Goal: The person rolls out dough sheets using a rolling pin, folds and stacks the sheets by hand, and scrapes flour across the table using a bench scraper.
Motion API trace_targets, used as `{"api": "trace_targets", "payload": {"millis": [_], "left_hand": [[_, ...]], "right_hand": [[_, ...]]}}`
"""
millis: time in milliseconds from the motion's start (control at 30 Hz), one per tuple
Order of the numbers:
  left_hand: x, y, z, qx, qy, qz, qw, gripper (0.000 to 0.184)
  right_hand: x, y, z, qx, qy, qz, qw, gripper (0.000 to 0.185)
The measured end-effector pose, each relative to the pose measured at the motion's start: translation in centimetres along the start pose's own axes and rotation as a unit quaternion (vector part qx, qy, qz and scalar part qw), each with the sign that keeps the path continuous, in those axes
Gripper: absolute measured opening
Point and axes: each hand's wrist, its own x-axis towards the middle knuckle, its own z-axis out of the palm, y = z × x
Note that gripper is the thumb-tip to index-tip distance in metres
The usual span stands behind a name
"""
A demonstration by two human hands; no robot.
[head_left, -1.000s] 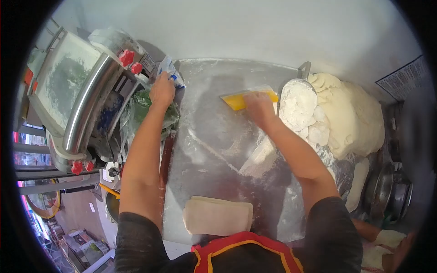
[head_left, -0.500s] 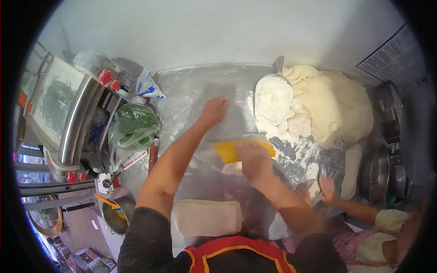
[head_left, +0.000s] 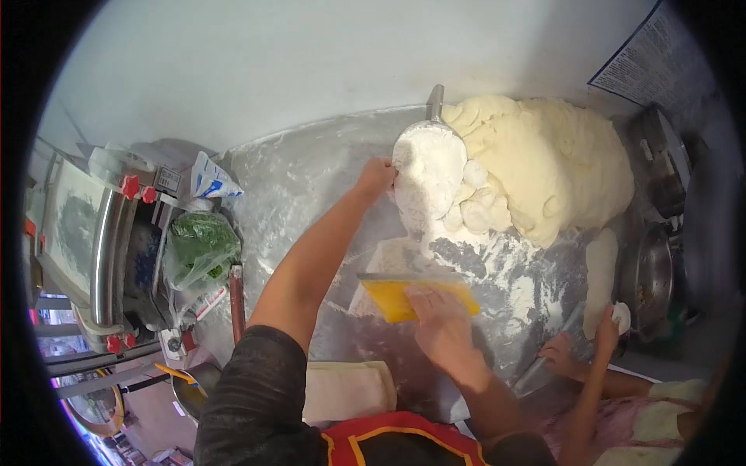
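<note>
My right hand [head_left: 441,330] holds a yellow scraper [head_left: 392,300] against the floured metal table, beside a patch of loose flour [head_left: 388,264]. Up at the left edge of a metal scoop full of flour [head_left: 427,167], my left hand [head_left: 377,177] is closed; whether its fingertips grip the rim is hidden. Right of the scoop lies a large mass of dough [head_left: 556,167], with small dough pieces [head_left: 482,210] between them. A folded pale sheet of dough [head_left: 350,391] rests near my body, partly behind my left sleeve.
At the left stand a dough-rolling machine [head_left: 74,241] and a bag of greens [head_left: 202,247]. A pot [head_left: 203,380] is at lower left. Another person's hands [head_left: 608,334] are at the lower right, one with a white piece, near metal bowls [head_left: 651,272].
The view has shifted right. My left hand has gone from the blue-and-white packet to the scoop's edge. My right hand has drawn the scraper towards me. The other person's hands have come into view.
</note>
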Motion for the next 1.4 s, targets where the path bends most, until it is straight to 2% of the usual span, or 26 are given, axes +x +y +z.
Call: {"api": "trace_targets", "payload": {"millis": [133, 233, 300, 367, 433, 567, 633, 700, 800, 900, 1000, 1067, 1200, 1300, 1400], "left_hand": [[-0.5, 0.5, -1.6, 0.048, 0.015, 0.075, 0.996, 0.021], [-4.7, 5.2, -4.6, 0.037, 0.028, 0.076, 0.996, 0.021], [-3.8, 3.6, -9.0, 0.031, -0.005, 0.074, 0.997, 0.022], [-8.6, 7.8, -10.9, 0.067, 0.060, 0.065, 0.994, 0.021], [-8.8, 5.6, -15.0, 0.020, 0.058, 0.047, 0.997, 0.019], [-13.9, 5.6, -21.2, 0.042, 0.092, 0.017, 0.995, 0.017], [-16.1, 5.5, -23.1, 0.050, 0.121, -0.001, 0.991, 0.017], [-17.3, 4.5, -24.7, 0.055, 0.148, -0.016, 0.987, 0.016], [-18.4, 3.0, -25.6, 0.044, 0.160, -0.028, 0.986, 0.016], [-18.8, 1.9, -25.2, 0.002, 0.152, -0.021, 0.988, 0.017], [-17.8, -0.1, -25.2, -0.006, 0.129, -0.019, 0.991, 0.017], [-17.7, 0.0, -24.2, -0.011, 0.124, -0.019, 0.992, 0.017], [-17.1, 0.9, -22.0, -0.044, 0.119, -0.022, 0.992, 0.017], [-16.9, 0.9, -22.0, -0.015, 0.097, -0.012, 0.995, 0.018], [-16.9, 0.6, -21.9, -0.046, 0.098, 0.002, 0.994, 0.018]], "right_hand": [[-0.2, 0.2, -0.1, -0.026, -0.009, -0.042, 0.999, 0.036], [0.1, 0.1, -0.3, -0.069, -0.013, -0.089, 0.994, 0.035], [0.9, 0.0, -0.5, -0.110, -0.007, -0.118, 0.987, 0.032], [2.5, 0.6, 0.1, -0.130, -0.020, -0.127, 0.983, 0.028], [5.0, 1.6, 0.3, -0.163, -0.032, -0.143, 0.976, 0.024], [11.5, 4.2, 1.3, -0.271, -0.048, -0.168, 0.946, 0.014], [15.4, 5.8, 2.3, -0.267, 0.031, -0.207, 0.941, 0.008], [19.7, 7.8, 4.6, -0.185, 0.075, -0.223, 0.954, 0.009], [23.9, 8.7, 7.1, -0.198, -0.012, -0.124, 0.972, 0.014], [21.8, 9.2, 8.6, -0.177, 0.004, -0.069, 0.982, 0.019], [16.3, 9.0, 9.3, -0.178, 0.033, -0.090, 0.979, 0.026], [11.5, 9.1, 10.2, -0.118, 0.100, -0.119, 0.981, 0.032], [5.0, 5.4, 9.0, -0.160, 0.066, -0.116, 0.978, 0.035], [1.3, 3.9, 7.3, -0.152, 0.045, -0.126, 0.979, 0.035], [1.0, 3.6, 5.2, -0.127, 0.020, -0.096, 0.987, 0.032]]}}
